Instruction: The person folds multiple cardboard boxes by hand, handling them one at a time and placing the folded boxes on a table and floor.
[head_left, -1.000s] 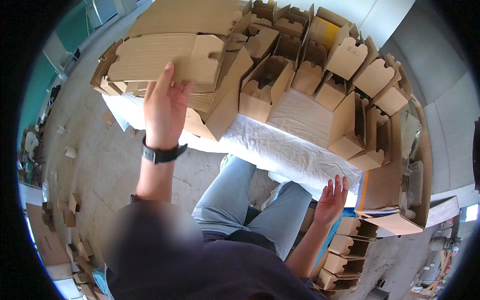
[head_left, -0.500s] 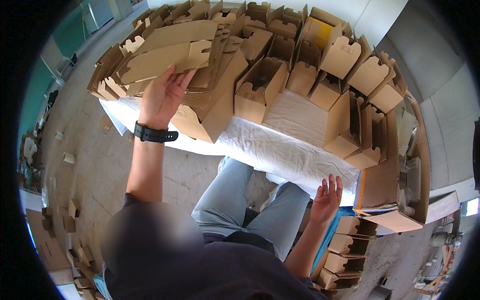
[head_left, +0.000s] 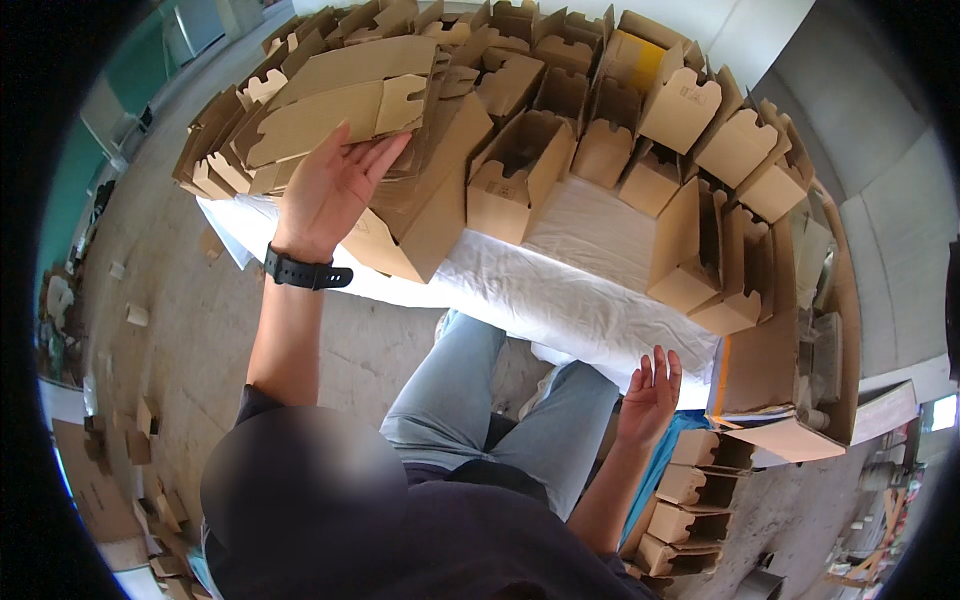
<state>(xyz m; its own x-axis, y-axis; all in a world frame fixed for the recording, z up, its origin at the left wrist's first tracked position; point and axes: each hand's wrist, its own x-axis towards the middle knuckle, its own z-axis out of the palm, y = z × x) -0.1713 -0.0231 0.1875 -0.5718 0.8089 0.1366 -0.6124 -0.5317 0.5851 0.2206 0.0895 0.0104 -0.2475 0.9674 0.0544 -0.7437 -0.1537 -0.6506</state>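
My left hand (head_left: pixel 328 190), a black watch on its wrist, reaches up to a stack of flat brown cardboard blanks (head_left: pixel 230 150) at the table's left end. Its fingers lie straight over the lower edge of the top flat cardboard blank (head_left: pixel 330 105), which is tilted up off the pile; the thumb is hidden. My right hand (head_left: pixel 650 392) hangs open, fingers spread, just below the front edge of the white-covered table (head_left: pixel 560 300), touching nothing.
Several folded open-top cardboard boxes (head_left: pixel 520 175) crowd the table's back and right side. More folded boxes (head_left: pixel 690 500) are stacked on the floor at lower right. Cardboard scraps (head_left: pixel 135 315) litter the concrete floor at left. My knees in jeans (head_left: pixel 470 400) are under the table edge.
My left hand has stayed on the blank stack while the view shifted, bringing the stack closer. The right hand has risen slightly toward the table edge, still spread.
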